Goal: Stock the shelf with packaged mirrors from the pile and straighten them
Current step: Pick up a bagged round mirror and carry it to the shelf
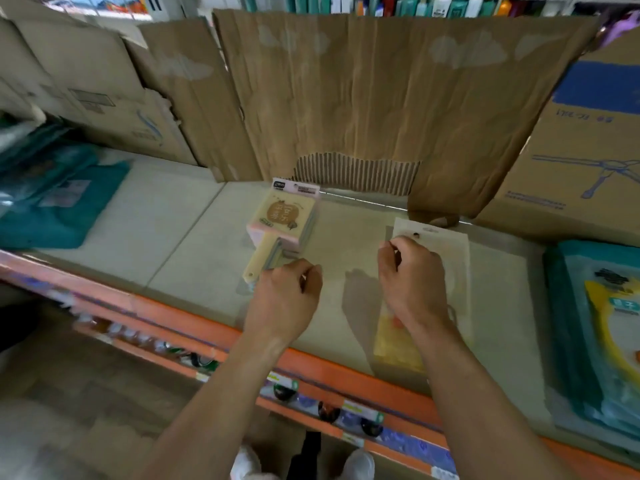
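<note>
A small stack of packaged hand mirrors point(284, 216), cream and pink with a brown label, lies on the pale shelf point(166, 237) near its middle. My left hand point(287, 296) has curled fingers at the handle end of that stack, touching the lowest handles. A single packaged mirror point(446, 258) in a clear sleeve with a yellow part lies flat to the right. My right hand point(412, 282) rests on it with fingers curled over its upper left edge.
Creased cardboard point(398, 98) backs the shelf, with boxes point(588, 161) at the right and left. Teal packaged goods point(59, 199) lie at the left, and a teal pile with yellow items point(602, 334) at the right. An orange price rail point(242, 344) edges the shelf front.
</note>
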